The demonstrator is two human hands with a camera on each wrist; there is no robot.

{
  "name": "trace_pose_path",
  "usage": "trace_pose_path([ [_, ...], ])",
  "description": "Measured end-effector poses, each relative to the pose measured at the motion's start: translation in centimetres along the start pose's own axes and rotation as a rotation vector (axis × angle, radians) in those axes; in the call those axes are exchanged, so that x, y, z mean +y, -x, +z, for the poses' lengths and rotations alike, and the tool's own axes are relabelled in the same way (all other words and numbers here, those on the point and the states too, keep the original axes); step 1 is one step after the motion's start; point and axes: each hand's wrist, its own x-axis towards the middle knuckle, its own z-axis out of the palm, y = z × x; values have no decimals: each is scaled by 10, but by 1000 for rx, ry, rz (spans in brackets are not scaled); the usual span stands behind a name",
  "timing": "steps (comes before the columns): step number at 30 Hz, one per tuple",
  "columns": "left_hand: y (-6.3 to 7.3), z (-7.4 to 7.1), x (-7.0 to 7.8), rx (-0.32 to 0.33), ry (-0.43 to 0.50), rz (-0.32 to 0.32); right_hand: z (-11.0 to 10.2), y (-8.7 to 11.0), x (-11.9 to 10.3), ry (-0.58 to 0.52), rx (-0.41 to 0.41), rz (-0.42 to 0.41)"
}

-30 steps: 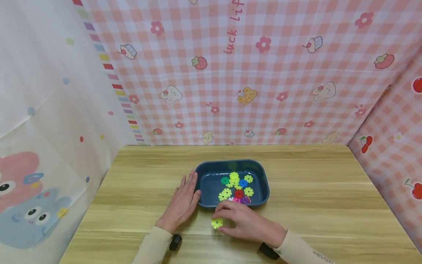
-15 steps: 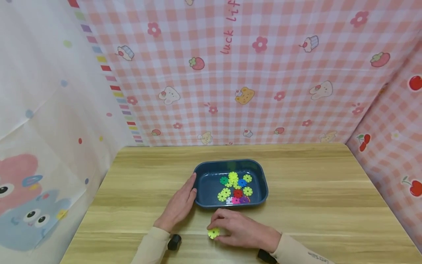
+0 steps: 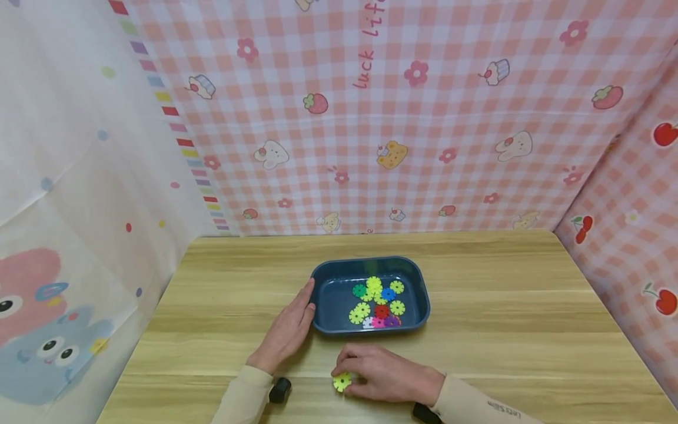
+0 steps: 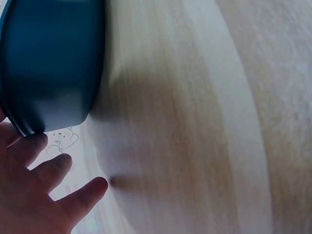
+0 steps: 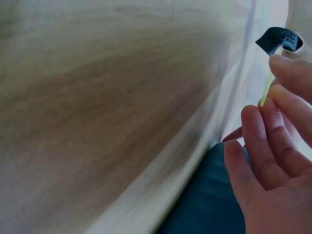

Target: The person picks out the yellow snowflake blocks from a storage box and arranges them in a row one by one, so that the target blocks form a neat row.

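In the head view a dark blue tray (image 3: pixel 331 297) holds several notched plastic discs: yellow discs (image 3: pixel 374 285), a green disc (image 3: pixel 359 291), a blue disc (image 3: pixel 389 294), a red disc (image 3: pixel 381 311) and others along the near wall. My left hand (image 3: pixel 286 330) rests against the tray's left side with straight fingers; the left wrist view shows its fingertips (image 4: pixel 36 141) at the tray's outer wall. In front of the tray, my right hand (image 3: pixel 384 371) pinches a yellow notched disc (image 3: pixel 342 382) between thumb and fingers. From the right wrist that disc (image 5: pixel 266 90) appears edge-on.
The wooden table (image 3: pixel 503 330) extends around the tray. A pink checked cloth (image 3: pixel 339 129) hangs behind it, with a white cloth (image 3: pixel 106 176) on the left. A black wrist device (image 3: pixel 280 390) sits at the left cuff.
My right hand has drawn back from the tray's near rim toward the table's front, carrying the yellow disc. The left hand stays at the tray's side; the head view shifted slightly.
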Motion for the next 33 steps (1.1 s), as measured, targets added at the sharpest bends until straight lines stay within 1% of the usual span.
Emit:
trace_pose_path([
  [6, 0, 1, -1, 1, 5, -2, 2, -2, 3, 10, -38, 34],
  [10, 0, 1, -1, 0, 9, -4, 2, -3, 6, 21, -56, 38],
  [23, -1, 0, -2, 3, 5, -1, 3, -7, 12, 61, -104, 1],
  [33, -1, 0, -2, 5, 14, -3, 2, -8, 13, 144, -120, -29],
])
